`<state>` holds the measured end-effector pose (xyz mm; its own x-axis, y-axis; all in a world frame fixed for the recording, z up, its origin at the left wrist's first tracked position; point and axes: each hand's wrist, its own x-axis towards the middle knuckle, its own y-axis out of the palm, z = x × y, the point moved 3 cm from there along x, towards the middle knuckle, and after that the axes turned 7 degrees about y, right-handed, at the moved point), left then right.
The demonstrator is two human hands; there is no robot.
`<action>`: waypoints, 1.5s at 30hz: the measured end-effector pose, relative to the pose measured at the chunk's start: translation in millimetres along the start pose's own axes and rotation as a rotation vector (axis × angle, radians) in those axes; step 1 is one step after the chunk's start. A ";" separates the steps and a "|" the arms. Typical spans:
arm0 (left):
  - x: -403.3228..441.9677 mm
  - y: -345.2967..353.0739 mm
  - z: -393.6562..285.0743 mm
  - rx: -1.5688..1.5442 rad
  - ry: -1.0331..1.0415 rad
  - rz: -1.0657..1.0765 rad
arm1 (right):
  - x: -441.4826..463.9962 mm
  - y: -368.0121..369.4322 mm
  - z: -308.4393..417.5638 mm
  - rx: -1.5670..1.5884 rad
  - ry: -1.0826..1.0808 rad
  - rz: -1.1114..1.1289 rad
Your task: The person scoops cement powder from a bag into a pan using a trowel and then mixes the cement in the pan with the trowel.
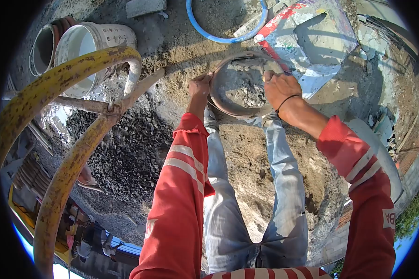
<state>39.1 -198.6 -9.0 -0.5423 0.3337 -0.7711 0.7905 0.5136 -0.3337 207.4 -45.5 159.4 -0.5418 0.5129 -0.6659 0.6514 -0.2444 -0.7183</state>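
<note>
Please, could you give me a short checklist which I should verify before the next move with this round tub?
1. Left hand at the rim of the round tub: ok, on its left side.
2. Right hand gripping the rim: cannot tell, its fingertips are partly hidden.
3. Grey lumps inside the rim: ok.
4. Free space at the far right side: not ok, the sack with red print lies close there.
5. Secure footing: cannot tell, the tub hides the feet.

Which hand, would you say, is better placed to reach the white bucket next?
Probably the left hand: it is nearer the white bucket, while the right hand sits across the round rim.
</note>
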 end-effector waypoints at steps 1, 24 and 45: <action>-1.6 -1.3 -0.9 0.004 -0.004 0.000 | 17.5 18.4 9.8 0.030 -0.041 -0.013; 5.0 1.5 6.7 -0.091 -0.029 0.018 | -64.8 72.9 48.6 0.442 0.215 0.264; -2.7 2.7 -1.6 -0.008 -0.048 0.011 | -109.0 87.4 12.9 1.775 0.504 0.775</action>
<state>42.3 -196.9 -7.0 -0.5194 0.3015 -0.7996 0.7940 0.5161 -0.3212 316.5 -133.4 166.7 -0.0792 -0.0180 -0.9967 -0.6958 -0.7150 0.0682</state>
